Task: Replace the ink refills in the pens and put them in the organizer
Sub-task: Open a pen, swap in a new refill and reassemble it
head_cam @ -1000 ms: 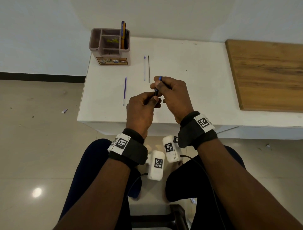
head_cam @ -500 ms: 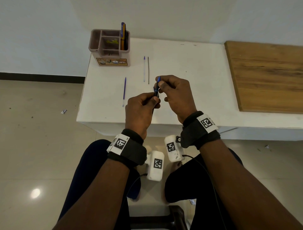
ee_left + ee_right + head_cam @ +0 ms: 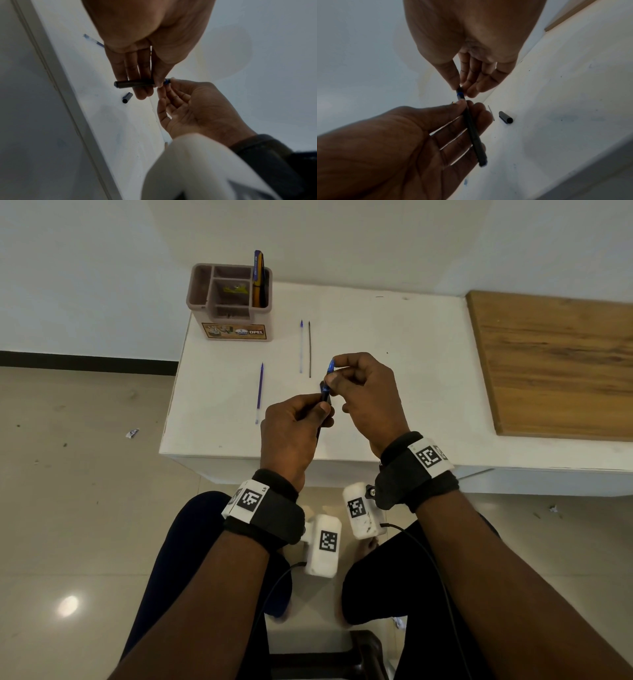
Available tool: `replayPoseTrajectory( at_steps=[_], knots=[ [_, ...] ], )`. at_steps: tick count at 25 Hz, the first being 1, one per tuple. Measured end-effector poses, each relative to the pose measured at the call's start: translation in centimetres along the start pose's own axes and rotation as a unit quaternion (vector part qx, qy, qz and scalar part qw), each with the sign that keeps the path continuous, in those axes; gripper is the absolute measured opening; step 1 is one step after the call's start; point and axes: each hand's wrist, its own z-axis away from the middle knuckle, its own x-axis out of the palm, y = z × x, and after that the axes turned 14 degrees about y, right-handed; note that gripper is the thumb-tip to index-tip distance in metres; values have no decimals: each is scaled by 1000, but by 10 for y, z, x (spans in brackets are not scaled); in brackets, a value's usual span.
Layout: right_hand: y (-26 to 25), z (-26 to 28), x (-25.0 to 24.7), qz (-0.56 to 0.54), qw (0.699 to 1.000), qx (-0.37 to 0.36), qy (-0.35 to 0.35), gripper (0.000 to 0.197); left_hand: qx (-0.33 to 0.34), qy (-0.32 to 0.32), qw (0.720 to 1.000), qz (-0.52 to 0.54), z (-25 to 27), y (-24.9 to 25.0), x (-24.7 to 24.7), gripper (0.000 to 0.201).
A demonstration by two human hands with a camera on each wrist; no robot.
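Both hands are raised just above the white table [image 3: 394, 344], near its front edge. The left hand [image 3: 291, 433] holds a dark pen barrel [image 3: 135, 83], thumb pressing it against the fingers; the barrel crosses the fingers and its rear end sticks out past them. The right hand [image 3: 368, 402] pinches the blue tip section [image 3: 331, 367] at the barrel's front end between thumb and forefinger, the other fingers loosely curled and apart from the pen. Whether the tip section is seated in the barrel or slightly parted from it I cannot tell. A black cap [image 3: 506, 117] lies on the table below the hands, open end toward the right-wrist camera. Three refills lie loose farther back: a blue refill [image 3: 259, 392] to the left, then a clear refill [image 3: 301, 345] and a thin dark refill [image 3: 309, 349] side by side, close but not touching. The organizer [image 3: 205, 302] stands at the table's far left corner, brown, several compartments, a label on its front; a blue and yellow pen [image 3: 257, 277] stands upright in its right-hand compartment. A wooden board [image 3: 561, 364] covers the table's right side.
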Motion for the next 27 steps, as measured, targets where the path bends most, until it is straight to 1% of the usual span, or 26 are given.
replayPoseTrajectory(
  at_steps=[3,5,7,12,16,20,24,27],
  knots=[
    [-2,-1,-1,-14,1000,8,-8,29,2,-6,1000,3,0,0,0,26],
    [-3,-2,0,-11,1000,7,4,28,6,-6,1000,2,0,0,0,26],
    [-3,-2,1,-2,1000,-3,11,32,6,-5,1000,3,0,1,0,26],
    [-3,-2,-1,-3,1000,-17,9,26,4,-1,1000,8,0,1,-1,24],
    [-5,-3,-2,-13,1000,-3,-11,34,4,-3,1000,2,1,0,0,25],
    [-6,-3,0,26,1000,-4,-9,39,-2,0,1000,6,1,1,-1,24],
    [-5,-4,2,15,1000,1,-2,30,-3,-1,1000,9,1,0,-1,25],
    [-6,-4,3,24,1000,4,-8,32,-1,-2,1000,8,1,0,0,25]
  ],
)
